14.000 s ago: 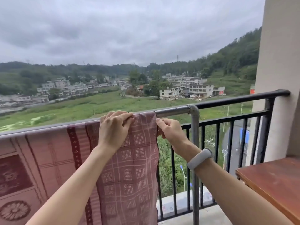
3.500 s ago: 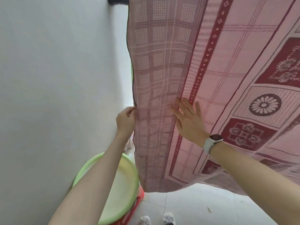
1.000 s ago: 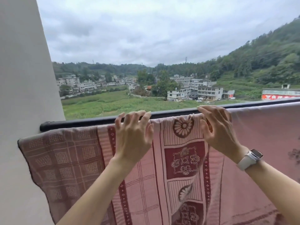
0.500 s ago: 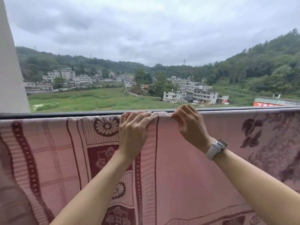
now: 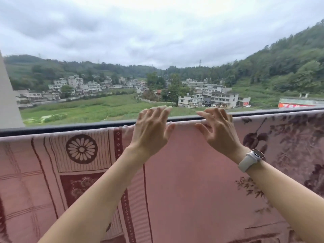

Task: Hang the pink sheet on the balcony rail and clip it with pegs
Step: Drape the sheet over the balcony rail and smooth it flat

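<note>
The pink sheet (image 5: 184, 172), patterned with dark red borders and flower motifs, hangs over the dark balcony rail (image 5: 70, 126) and fills the lower half of the view. My left hand (image 5: 151, 132) and my right hand (image 5: 217, 132) are raised at the sheet's top edge near the middle, fingers spread and curved, lifted just off the cloth. Neither hand holds anything. A white watch sits on my right wrist. No pegs are in view.
A pale wall (image 5: 7, 102) borders the balcony at the far left. Beyond the rail lie green fields, houses and wooded hills under a cloudy sky.
Half a second ago both hands gripped the sheet's top edge over the rail; now the fingers have let go and spread. The view has shifted a little to the right along the rail.
</note>
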Tool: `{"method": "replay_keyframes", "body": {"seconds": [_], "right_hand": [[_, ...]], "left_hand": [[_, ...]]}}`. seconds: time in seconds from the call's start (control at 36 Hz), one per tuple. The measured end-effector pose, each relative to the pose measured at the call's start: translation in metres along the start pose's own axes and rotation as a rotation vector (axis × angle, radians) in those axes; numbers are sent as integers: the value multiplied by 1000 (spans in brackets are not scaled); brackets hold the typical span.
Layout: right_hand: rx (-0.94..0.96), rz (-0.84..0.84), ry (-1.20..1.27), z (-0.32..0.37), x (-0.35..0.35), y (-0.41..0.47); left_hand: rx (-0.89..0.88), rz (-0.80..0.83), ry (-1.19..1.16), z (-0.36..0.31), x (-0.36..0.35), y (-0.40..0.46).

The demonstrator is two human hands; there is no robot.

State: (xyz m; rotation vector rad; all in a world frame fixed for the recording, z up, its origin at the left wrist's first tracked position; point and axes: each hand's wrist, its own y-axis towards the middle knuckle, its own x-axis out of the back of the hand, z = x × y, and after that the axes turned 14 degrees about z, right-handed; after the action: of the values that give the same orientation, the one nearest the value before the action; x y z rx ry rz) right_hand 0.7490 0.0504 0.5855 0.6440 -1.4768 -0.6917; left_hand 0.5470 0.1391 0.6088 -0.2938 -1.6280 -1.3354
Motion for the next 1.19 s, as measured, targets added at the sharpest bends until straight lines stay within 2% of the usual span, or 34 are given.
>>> {"method": "replay_keyframes", "body": {"seconds": [0.08,0.19,0.31,0.42,0.5,0.56,0.61,0.67,0.72,0.78,0.83,0.97,1.11,1.19], "right_hand": [[-10,6,24,-16,3,-7],[16,-68,127,-17,6,-8],[31,-145,112,-6,4,-20],[36,-180,135,-6,-8,-46],[66,-178,161,-16,-7,-55],[92,-186,94,-28,0,-57],[23,-207,34,-48,12,-56],[-96,-167,0,-76,24,-52],[-167,-76,-39,-104,34,-45],[-168,-42,-42,-123,39,-41],[-126,-62,-8,-133,41,-38],[-29,-57,11,-150,38,-30],[93,-128,-79,-176,44,-41],[81,-149,-70,-200,49,-53]], "left_hand": [[-40,1,34,-15,-14,17],[-93,-179,22,-19,-31,16],[-116,-320,-38,-18,-39,6],[-115,-262,-185,-43,-24,9],[-122,-158,-137,-69,-22,32],[-117,-85,-94,-80,-35,47],[-68,-57,35,-84,-53,54],[-17,-143,135,-84,-70,52],[-49,-288,116,-82,-81,47],[-69,-382,65,-83,-84,44],[-35,-406,37,-90,-84,44],[87,-339,-18,-121,-80,58],[65,-185,33,-156,-88,83],[52,-150,57,-175,-100,94]]}}
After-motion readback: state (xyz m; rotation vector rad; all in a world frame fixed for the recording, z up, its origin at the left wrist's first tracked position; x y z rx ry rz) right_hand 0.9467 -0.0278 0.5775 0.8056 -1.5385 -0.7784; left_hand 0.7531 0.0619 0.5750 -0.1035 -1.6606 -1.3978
